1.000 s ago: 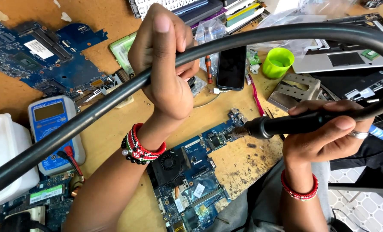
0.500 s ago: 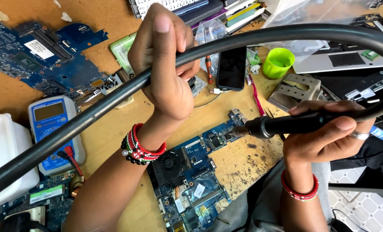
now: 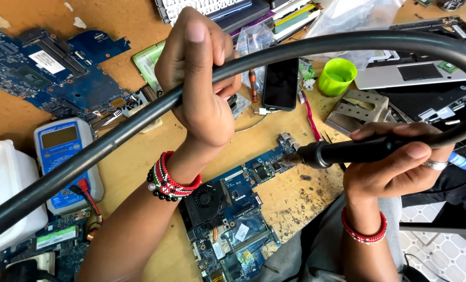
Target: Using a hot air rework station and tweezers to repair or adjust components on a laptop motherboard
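While the left hand (image 3: 201, 89) closes around the thick black hose (image 3: 113, 138) and lifts it above the counter (image 3: 134, 167), the right hand (image 3: 395, 167) grips the black handle of the hot-air tool (image 3: 348, 151) at the hose's other end. The tool lies nearly level, its metal nozzle pointed at the upper corner of the blue circuit board (image 3: 233, 219), which sits flat near the front edge of the counter, in front of the person. The raised hose appears held up so that its weight and stiffness do not pull the nozzle off its mark; this is a judgement. Whether the nozzle touches the board cannot be told.

A second blue board (image 3: 39, 68) lies at the far left corner. A blue meter (image 3: 63, 156) rests beside the left edge, next to a white container (image 3: 6, 193). Behind the working board lie a black phone (image 3: 281, 83), face up, and a green cup (image 3: 337, 77), both well clear of the nozzle. Beaded bracelets sit on both wrists, and a ring on the right hand.
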